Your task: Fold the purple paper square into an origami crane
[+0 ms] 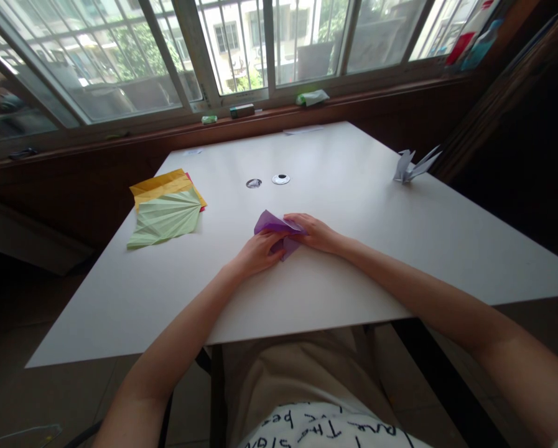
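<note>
A purple sheet of origami paper (268, 222), partly folded, rests on the white table in front of me. My left hand (262, 250) grips its near left side, fingers curled over the paper. On the right, my right hand (316, 233) pinches the paper's other edge, with the index finger along the top. The two hands nearly meet at the middle of the sheet and cover part of its folds. One lighter purple flap shows below, between the hands.
Creased green paper (167, 221) overlaps a yellow sheet (160, 185) and a bit of red at the left. Two small round discs, one silvery (254, 183) and one white with a dark centre (281, 179), lie beyond my hands. A folded paper crane (405, 168) stands at the table's right edge.
</note>
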`<state>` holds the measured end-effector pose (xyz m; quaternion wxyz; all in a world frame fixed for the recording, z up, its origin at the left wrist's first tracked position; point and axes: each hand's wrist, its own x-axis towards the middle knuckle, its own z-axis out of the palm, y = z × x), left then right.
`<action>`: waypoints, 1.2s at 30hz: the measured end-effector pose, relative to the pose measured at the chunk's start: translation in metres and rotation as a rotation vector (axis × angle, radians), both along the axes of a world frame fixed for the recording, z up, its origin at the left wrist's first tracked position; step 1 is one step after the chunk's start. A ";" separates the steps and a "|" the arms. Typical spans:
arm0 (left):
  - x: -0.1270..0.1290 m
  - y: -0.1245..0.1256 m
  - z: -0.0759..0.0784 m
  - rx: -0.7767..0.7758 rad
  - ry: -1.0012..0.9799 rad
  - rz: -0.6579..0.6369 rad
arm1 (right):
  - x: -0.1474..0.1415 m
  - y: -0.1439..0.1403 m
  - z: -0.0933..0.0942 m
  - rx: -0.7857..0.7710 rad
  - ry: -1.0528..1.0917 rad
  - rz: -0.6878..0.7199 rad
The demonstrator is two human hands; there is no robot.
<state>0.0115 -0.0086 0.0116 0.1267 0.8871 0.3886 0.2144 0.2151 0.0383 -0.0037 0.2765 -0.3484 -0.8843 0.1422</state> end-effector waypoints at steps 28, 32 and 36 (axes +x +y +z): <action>0.010 -0.008 0.003 0.000 -0.096 0.133 | -0.002 -0.008 0.007 -0.084 0.118 0.088; 0.021 -0.010 0.002 0.032 -0.099 0.185 | -0.003 -0.006 0.004 -0.114 0.130 0.094; 0.033 -0.013 0.005 -0.008 -0.116 0.311 | -0.003 -0.005 0.002 -0.131 0.148 0.072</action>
